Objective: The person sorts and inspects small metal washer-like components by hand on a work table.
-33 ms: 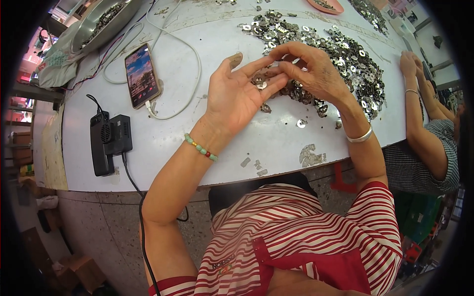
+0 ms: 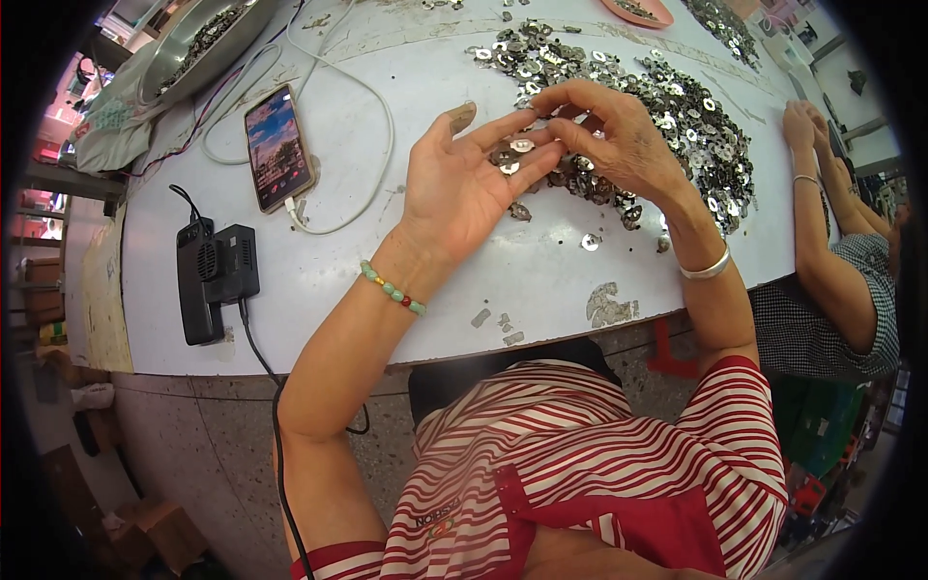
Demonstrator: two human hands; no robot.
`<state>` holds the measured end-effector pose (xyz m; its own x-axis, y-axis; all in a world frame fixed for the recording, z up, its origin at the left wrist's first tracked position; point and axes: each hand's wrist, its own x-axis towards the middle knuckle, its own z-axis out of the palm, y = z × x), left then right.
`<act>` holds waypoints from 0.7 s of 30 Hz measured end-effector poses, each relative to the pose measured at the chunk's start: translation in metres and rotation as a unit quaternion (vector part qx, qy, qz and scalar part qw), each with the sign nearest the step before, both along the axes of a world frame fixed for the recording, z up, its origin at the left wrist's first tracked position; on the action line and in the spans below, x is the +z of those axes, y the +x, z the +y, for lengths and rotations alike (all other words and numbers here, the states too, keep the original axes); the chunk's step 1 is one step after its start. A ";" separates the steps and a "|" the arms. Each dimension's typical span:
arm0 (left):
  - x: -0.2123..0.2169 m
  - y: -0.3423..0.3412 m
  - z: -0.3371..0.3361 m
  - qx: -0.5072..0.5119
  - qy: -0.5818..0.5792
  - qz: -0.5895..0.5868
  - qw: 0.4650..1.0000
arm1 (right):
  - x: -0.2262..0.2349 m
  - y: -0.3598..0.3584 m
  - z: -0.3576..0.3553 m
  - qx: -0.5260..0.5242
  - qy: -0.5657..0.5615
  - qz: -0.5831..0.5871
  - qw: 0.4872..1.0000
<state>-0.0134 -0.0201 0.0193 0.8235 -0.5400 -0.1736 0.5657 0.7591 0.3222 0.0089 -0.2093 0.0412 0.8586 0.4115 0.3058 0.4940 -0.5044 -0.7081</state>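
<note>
Palm up, my left hand (image 2: 454, 184) holds a few small metal pieces (image 2: 509, 168) on its outstretched fingers, the thumb standing apart. They are flat, silvery and dark, some with a pale oval centre. My right hand (image 2: 619, 140) meets the left fingertips, thumb and forefinger bent together in a pinch. Whatever lies between them is too small or hidden to make out. Behind and beside my right hand spreads a large heap of similar metal pieces (image 2: 706, 145). A single loose piece (image 2: 591, 242) lies on the white table (image 2: 493, 280), nearer to me.
Left of my hands lie a phone (image 2: 280, 148) with its screen lit and a white charging cable (image 2: 387, 145). A black device (image 2: 217, 266) trails a black cord. At the far left stands a metal basin (image 2: 217, 48); a pink dish (image 2: 640, 12) sits far back. Another person's arm (image 2: 812, 213) is at right.
A shiny piece now shows near the middle of my left fingers, and the pieces there have shifted. My right hand has moved only slightly.
</note>
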 end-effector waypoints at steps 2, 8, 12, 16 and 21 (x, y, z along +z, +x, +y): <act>-0.001 0.001 0.003 0.016 0.024 0.006 1.000 | 0.000 0.002 -0.005 -0.032 -0.025 -0.023 0.999; -0.015 0.012 0.020 0.090 0.060 0.011 0.994 | 0.000 0.009 -0.019 -0.026 -0.109 0.039 0.993; -0.015 0.017 0.025 0.102 0.087 0.018 0.991 | 0.002 0.003 -0.015 0.067 -0.178 -0.028 0.981; -0.015 0.018 0.025 0.092 0.081 0.012 0.992 | -0.008 0.000 -0.012 0.062 -0.180 -0.107 0.976; -0.016 0.018 0.026 0.084 0.088 0.011 0.993 | -0.004 -0.001 -0.009 0.072 -0.200 -0.074 0.974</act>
